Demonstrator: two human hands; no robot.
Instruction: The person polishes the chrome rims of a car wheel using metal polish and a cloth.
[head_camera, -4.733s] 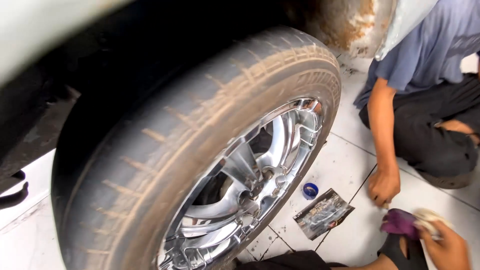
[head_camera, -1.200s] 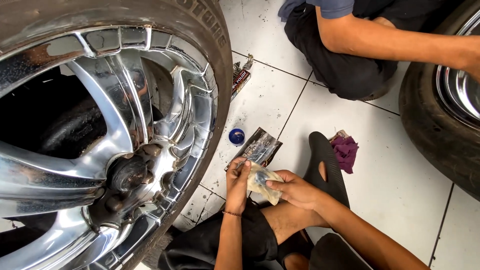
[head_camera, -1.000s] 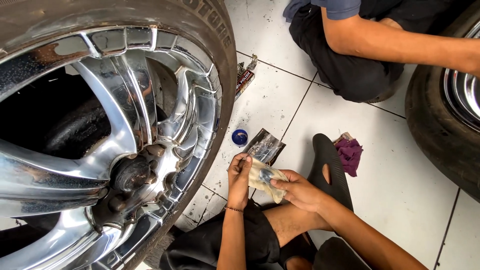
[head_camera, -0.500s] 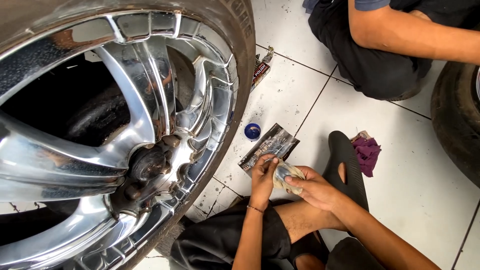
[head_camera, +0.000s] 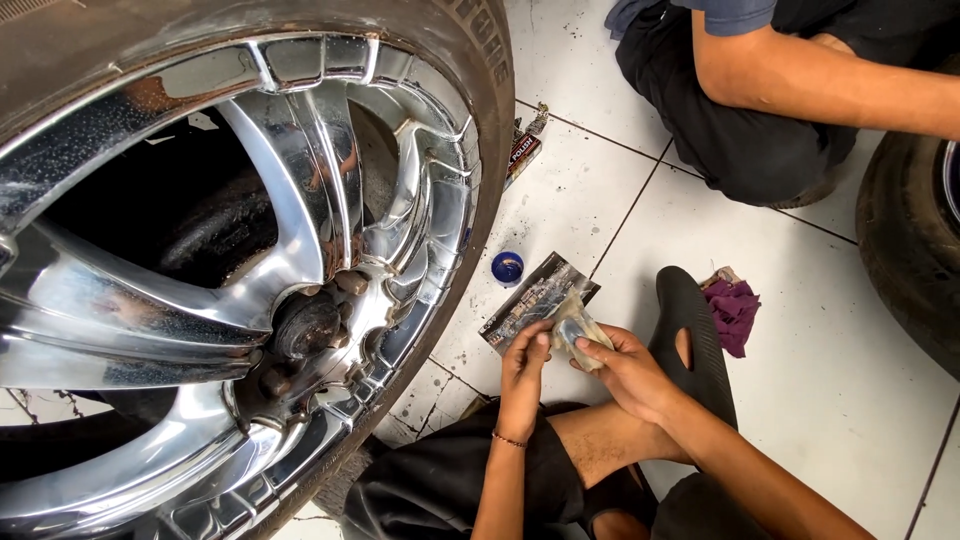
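Observation:
Both my hands meet over the white tiled floor beside a car wheel. My left hand (head_camera: 524, 360) and my right hand (head_camera: 622, 366) together pinch a small crumpled pale cloth wad (head_camera: 574, 331). Just beyond them a dark printed packet (head_camera: 528, 302) lies flat on the tiles, with a small blue cap (head_camera: 507, 267) next to it. The chrome spoked rim (head_camera: 300, 250) with its dirty hub fills the left of the view, ringed by the black tyre (head_camera: 485, 110).
A black sandal (head_camera: 692, 340) and a purple rag (head_camera: 734, 310) lie to the right of my hands. Another person (head_camera: 790, 90) in dark trousers crouches at the top right. A second tyre (head_camera: 905, 250) stands at the right edge. A small box (head_camera: 522, 152) rests against the near tyre.
The view has swung from the tyre tread to the rim face and drifted left. My hands have stayed together, working the cloth wad near the packet.

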